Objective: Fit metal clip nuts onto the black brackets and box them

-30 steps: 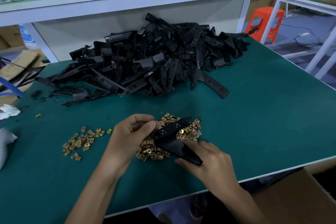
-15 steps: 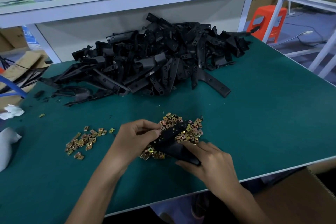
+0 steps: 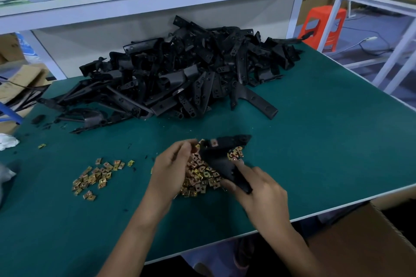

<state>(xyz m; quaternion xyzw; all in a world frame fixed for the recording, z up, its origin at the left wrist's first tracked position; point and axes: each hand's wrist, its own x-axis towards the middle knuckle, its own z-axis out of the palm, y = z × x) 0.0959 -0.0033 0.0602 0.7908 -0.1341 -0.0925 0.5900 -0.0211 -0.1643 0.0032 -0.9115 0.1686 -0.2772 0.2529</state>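
Head view: right hand grips bracket by its near end. Left hand fingers curled narrow, tips just beside bracket's far-left end; cannot tell if they pinch anything. 1 nut sits on bracket near those tips. Nut pile lies under the fingers, bracket heap well beyond.

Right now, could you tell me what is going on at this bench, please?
A person is assembling parts: the right hand grips one black bracket by its lower end above the larger pile of clip nuts; one nut already sits near its upper end. The left hand curls its fingers beside that end; whether it pinches a nut is unclear. A heap of brackets waits behind, and a cardboard box stands below the near edge of the table.
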